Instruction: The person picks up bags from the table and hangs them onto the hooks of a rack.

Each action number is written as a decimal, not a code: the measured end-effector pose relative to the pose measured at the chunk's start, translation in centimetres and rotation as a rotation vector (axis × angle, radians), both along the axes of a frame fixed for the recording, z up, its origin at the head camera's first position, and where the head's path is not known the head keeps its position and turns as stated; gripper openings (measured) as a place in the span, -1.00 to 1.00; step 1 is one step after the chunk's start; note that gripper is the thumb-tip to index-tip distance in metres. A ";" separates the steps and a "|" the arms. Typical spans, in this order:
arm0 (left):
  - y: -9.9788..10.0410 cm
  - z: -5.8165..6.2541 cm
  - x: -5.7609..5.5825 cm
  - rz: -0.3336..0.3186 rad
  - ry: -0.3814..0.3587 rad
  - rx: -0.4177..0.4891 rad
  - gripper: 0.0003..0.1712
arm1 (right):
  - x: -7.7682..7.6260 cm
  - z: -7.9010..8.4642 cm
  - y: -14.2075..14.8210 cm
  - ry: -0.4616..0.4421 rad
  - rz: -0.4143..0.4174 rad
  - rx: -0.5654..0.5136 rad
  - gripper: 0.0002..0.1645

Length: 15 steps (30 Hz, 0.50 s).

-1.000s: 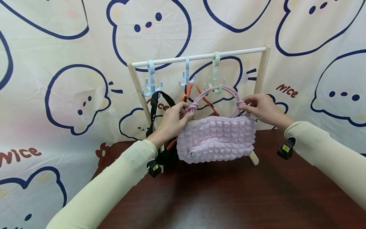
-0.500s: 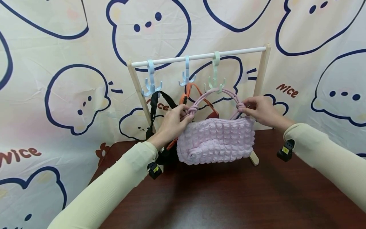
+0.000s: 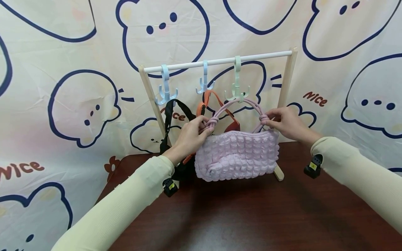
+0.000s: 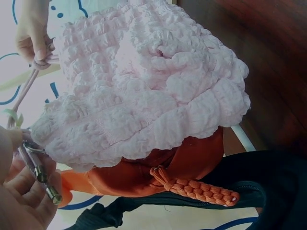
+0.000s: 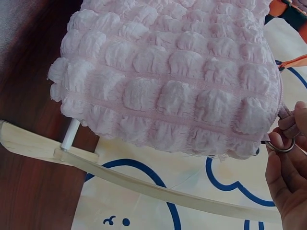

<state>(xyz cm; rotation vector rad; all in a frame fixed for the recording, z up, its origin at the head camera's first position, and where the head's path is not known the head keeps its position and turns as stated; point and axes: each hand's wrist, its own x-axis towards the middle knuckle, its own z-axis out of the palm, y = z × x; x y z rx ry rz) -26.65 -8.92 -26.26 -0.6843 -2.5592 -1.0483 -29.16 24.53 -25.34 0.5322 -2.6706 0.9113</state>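
Note:
A puffy pale-pink handbag [image 3: 238, 155] hangs above the table, in front of a small rack. My left hand [image 3: 191, 135] pinches the left knot of its cord handle [image 3: 226, 104]. At the opposite knot, my right hand [image 3: 284, 122] grips the cord between thumb and fingers. The top of the handle arch meets the lower prongs of a green hook [image 3: 237, 91] on the rack's bar. In the left wrist view, metal-tipped cord ends [image 4: 48, 184] lie against the left fingers. A metal ring [image 5: 283, 146] shows by the right fingers in the right wrist view.
Two blue hooks [image 3: 165, 89] also hang from the white bar [image 3: 216, 62]. Behind the handbag are an orange bag [image 4: 144, 179] and a black bag [image 4: 225, 179] with a strap. The rack's wooden foot [image 3: 278, 172] stands on the dark table [image 3: 251, 212].
Both hands have lowered the pink handbag slightly. Its handle arch has come down against the green hook's prongs, and the hook has turned a little.

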 end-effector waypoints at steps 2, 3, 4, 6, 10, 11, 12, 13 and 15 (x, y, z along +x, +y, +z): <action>0.0 -0.1 0.0 0.001 -0.003 -0.003 -0.72 | 0.0 -0.1 0.1 -0.003 0.001 0.005 -0.68; 0.1 -0.1 0.0 0.002 -0.006 -0.004 -0.72 | -0.1 -0.1 0.1 0.000 0.005 0.010 -0.67; 0.1 -0.2 0.0 0.001 -0.008 -0.006 -0.72 | -0.1 -0.2 0.1 0.004 0.012 0.011 -0.65; 0.1 -0.3 0.0 -0.006 -0.014 -0.008 -0.72 | -0.2 -0.4 0.2 0.007 0.017 0.016 -0.63; 0.2 -0.7 -0.1 -0.022 -0.022 -0.011 -0.73 | -0.2 -0.6 0.1 0.008 0.022 0.025 -0.62; 0.2 -0.8 -0.1 -0.026 -0.025 -0.010 -0.74 | -0.2 -0.6 0.0 0.004 0.018 0.027 -0.62; 0.2 -0.8 -0.1 -0.030 -0.027 -0.007 -0.74 | -0.2 -0.6 0.0 0.001 0.021 0.029 -0.62; 0.3 -0.9 -0.1 -0.031 -0.026 -0.009 -0.74 | -0.2 -0.6 0.0 -0.003 0.022 0.030 -0.62; 0.3 -1.0 -0.1 -0.033 -0.026 -0.011 -0.74 | -0.2 -0.6 -0.1 -0.013 0.027 0.031 -0.62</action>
